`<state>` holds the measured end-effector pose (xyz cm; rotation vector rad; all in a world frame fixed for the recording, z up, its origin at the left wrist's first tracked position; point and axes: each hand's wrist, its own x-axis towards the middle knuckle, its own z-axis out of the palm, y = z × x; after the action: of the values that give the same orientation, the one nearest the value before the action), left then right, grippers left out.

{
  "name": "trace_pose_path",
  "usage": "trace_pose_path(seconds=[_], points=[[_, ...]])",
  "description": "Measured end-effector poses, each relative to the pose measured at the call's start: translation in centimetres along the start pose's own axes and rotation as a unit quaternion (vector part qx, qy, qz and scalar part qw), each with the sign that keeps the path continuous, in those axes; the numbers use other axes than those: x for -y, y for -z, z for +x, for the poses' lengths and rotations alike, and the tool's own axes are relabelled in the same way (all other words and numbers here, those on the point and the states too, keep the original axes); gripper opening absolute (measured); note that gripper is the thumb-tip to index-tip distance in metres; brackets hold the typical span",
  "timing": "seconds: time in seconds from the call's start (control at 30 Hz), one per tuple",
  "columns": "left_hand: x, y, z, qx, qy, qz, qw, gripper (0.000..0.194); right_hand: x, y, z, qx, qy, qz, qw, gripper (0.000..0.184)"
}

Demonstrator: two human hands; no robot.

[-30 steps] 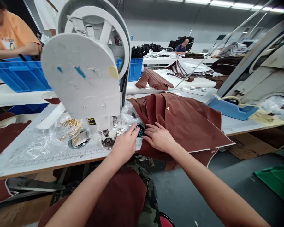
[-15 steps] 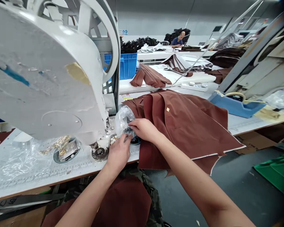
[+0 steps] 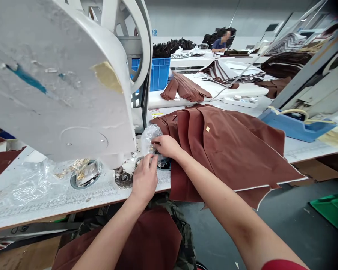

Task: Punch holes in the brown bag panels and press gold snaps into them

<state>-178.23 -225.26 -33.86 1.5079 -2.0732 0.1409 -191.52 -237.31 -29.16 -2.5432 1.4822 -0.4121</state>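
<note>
My right hand [image 3: 167, 145] is closed at the mouth of a crumpled clear plastic bag [image 3: 150, 135], its fingertips pinching the bag's edge. Small dark and metallic bits show inside, too small to name. Just left of it, my left hand [image 3: 145, 176] stretches its fingers forward near the bag, over a round dish with small white pieces [image 3: 138, 162]; its fingertips hold nothing that I can see. A second dark dish [image 3: 165, 165] sits partly under my right wrist. Beside the hands stand the large white machine [image 3: 73, 93] and its round dark base [image 3: 124, 179].
Brown fabric pieces [image 3: 242, 142] lie stacked at the right, draping over the table edge. At the left are a plastic sheet [image 3: 39, 183] and a dish of gold-coloured parts [image 3: 86, 176]. A blue tray [image 3: 301, 129] stands further right. A person [image 3: 219, 45] works in the background.
The view has shifted, so most things appear further right. My left hand's fingers have straightened and drawn slightly away from the bag. My right hand stays at the bag.
</note>
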Motion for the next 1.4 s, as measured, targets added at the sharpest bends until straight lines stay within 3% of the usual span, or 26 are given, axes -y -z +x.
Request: trace_pose_path(seconds=[0.1, 0.23, 0.4, 0.5, 0.57, 0.7, 0.8, 0.9, 1.03, 1.4], points=[[-0.3, 0.7, 3.4, 0.021, 0.018, 0.023, 0.999, 0.031, -1.0, 0.9, 0.5, -0.005, 0.017, 0.037, 0.999, 0.027], [-0.7, 2.1, 6.0, -0.047, 0.012, 0.036, 0.998, 0.033, -2.2, 1.6, 1.0, -0.024, -0.010, 0.167, 0.986, 0.033], [-0.5, 2.0, 1.5, 0.025, -0.034, 0.056, 0.998, 0.033, -2.7, 0.8, 0.2, -0.012, 0.000, 0.176, 0.984, 0.023], [-0.4, 1.7, -1.4, 0.021, -0.053, 0.059, 0.997, 0.042, -2.1, 1.0, -0.5, -0.011, 0.018, 0.151, 0.988, 0.021], [-0.6, 2.1, -3.0, 0.008, -0.058, 0.055, 0.997, 0.043, -1.1, 1.7, -1.3, -0.030, 0.009, 0.129, 0.991, 0.022], [-1.2, 3.8, -6.6, 0.009, -0.049, 0.018, 0.999, 0.035, 2.1, 2.7, -4.8, -0.145, -0.007, 0.083, 0.986, 0.027], [-1.2, 4.6, -8.7, 0.026, -0.018, 0.011, 0.999, 0.033, 4.7, 1.6, -7.9, -0.114, 0.014, 0.105, 0.988, 0.023], [-0.6, 4.8, -9.1, 0.034, 0.023, 0.037, 0.998, 0.032, 6.5, -0.5, -9.6, -0.042, 0.007, 0.060, 0.997, 0.021], [0.4, 5.1, -7.9, 0.067, 0.067, 0.070, 0.993, 0.032, 7.3, -2.5, -9.6, -0.034, -0.019, 0.031, 0.999, 0.020], [0.4, 5.6, -8.2, 0.089, 0.088, 0.059, 0.990, 0.029, 7.6, -2.8, -9.3, -0.038, -0.043, 0.080, 0.995, 0.012]])
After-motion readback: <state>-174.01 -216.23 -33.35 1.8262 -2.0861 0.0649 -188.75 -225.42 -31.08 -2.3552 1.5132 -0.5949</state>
